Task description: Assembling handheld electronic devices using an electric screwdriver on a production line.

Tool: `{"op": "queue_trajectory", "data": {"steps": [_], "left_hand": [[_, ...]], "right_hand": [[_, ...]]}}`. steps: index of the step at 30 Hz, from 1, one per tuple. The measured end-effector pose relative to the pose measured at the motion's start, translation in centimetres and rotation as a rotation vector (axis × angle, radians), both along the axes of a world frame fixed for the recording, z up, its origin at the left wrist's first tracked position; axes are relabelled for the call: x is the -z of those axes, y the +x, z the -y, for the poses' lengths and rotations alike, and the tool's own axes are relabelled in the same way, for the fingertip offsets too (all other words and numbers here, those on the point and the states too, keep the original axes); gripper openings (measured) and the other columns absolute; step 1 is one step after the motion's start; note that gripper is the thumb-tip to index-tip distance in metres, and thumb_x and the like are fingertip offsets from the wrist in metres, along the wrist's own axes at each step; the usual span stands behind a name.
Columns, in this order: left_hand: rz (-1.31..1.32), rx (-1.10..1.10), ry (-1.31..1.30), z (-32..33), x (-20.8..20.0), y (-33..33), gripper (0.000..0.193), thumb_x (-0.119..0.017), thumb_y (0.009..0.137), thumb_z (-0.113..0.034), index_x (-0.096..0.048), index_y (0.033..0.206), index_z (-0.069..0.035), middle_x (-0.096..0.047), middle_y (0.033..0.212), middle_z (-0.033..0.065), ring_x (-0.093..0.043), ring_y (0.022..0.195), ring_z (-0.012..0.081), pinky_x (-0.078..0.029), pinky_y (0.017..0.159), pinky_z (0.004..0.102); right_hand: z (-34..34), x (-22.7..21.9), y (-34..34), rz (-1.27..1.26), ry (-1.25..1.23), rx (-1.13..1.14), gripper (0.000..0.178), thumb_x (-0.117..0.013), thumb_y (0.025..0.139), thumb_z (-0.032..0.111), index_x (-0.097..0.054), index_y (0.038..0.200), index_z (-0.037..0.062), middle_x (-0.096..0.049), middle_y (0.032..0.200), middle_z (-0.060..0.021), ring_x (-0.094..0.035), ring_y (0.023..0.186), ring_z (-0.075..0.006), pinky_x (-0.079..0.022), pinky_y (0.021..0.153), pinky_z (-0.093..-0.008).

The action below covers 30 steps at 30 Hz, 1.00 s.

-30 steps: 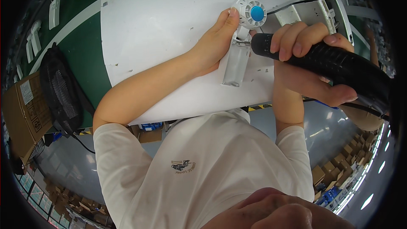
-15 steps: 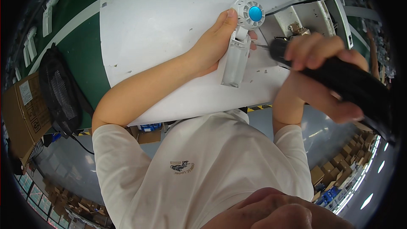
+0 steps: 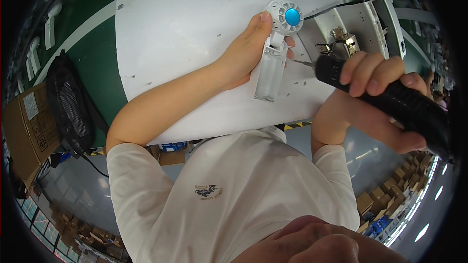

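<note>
A white handheld fan (image 3: 269, 75) with a round slotted head and a blue centre disc is gripped in my left hand (image 3: 251, 44). My thumb presses beside its head, and fingertips show past its far side. The fan's handle is an open, hollow shell facing up, pointing toward me. My right hand (image 3: 380, 85) is wrapped round a black electric screwdriver (image 3: 409, 104). The thin bit points left, its tip close to the right edge of the fan's handle; whether they touch I cannot tell. Several small screws (image 3: 304, 83) lie on the white sheet right of the handle.
A metal fixture (image 3: 373, 27) with a brass-coloured part stands right of the fan, beyond the screwdriver. The white work sheet (image 3: 165, 34) covers a green bench. A black mesh bag (image 3: 70, 102) and a cardboard box (image 3: 31, 126) are at the left edge. White fan parts (image 3: 50, 27) lie far left.
My right hand and the screwdriver have shifted slightly right and toward me, uncovering more of the brass-coloured part. My left hand and the fan have barely moved.
</note>
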<state>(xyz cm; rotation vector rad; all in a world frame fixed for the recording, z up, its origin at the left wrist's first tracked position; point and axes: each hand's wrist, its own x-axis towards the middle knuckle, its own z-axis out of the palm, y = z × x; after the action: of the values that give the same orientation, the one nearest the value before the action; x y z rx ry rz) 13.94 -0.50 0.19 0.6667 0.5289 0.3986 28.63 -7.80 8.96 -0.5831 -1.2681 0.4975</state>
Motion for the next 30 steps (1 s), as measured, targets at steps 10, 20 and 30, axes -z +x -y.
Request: {"op": "queue_trajectory", "data": {"steps": [10,20,30], "left_hand": [[0.108,0.009,0.002,-0.1,0.4,-0.2,0.054,-0.031,0.100,-0.051,-0.030,0.134,-0.010,-0.054,0.113,0.0092,-0.053,0.097,0.0155,-0.048,0.078,0.0300],[0.037,-0.026,-0.017,0.2,0.4,0.0,0.053,-0.032,0.100,-0.051,-0.047,0.123,-0.005,-0.060,0.102,0.0092,-0.058,0.084,0.0162,-0.050,0.075,0.0303],[0.040,-0.042,-0.051,0.1,0.9,-0.2,0.052,-0.037,0.099,-0.049,-0.047,0.123,-0.005,-0.060,0.104,0.0112,-0.059,0.088,0.0173,-0.051,0.080,0.0316]], "right_hand": [[-2.7,2.9,-0.9,-0.063,-0.021,-0.193,0.079,-0.031,0.081,0.081,-0.050,0.114,0.0118,-0.050,0.069,-0.0070,-0.046,0.049,-0.0158,-0.042,0.042,-0.0311],[-3.9,3.7,-1.4,-0.084,-0.006,-0.202,0.073,-0.033,0.084,0.077,-0.048,0.110,0.0100,-0.048,0.064,-0.0070,-0.045,0.046,-0.0152,-0.041,0.039,-0.0291],[-4.2,3.5,-2.0,-0.276,-0.067,-0.320,0.071,-0.033,0.085,0.076,-0.050,0.108,0.0104,-0.047,0.061,-0.0051,-0.043,0.044,-0.0134,-0.039,0.038,-0.0278]]}}
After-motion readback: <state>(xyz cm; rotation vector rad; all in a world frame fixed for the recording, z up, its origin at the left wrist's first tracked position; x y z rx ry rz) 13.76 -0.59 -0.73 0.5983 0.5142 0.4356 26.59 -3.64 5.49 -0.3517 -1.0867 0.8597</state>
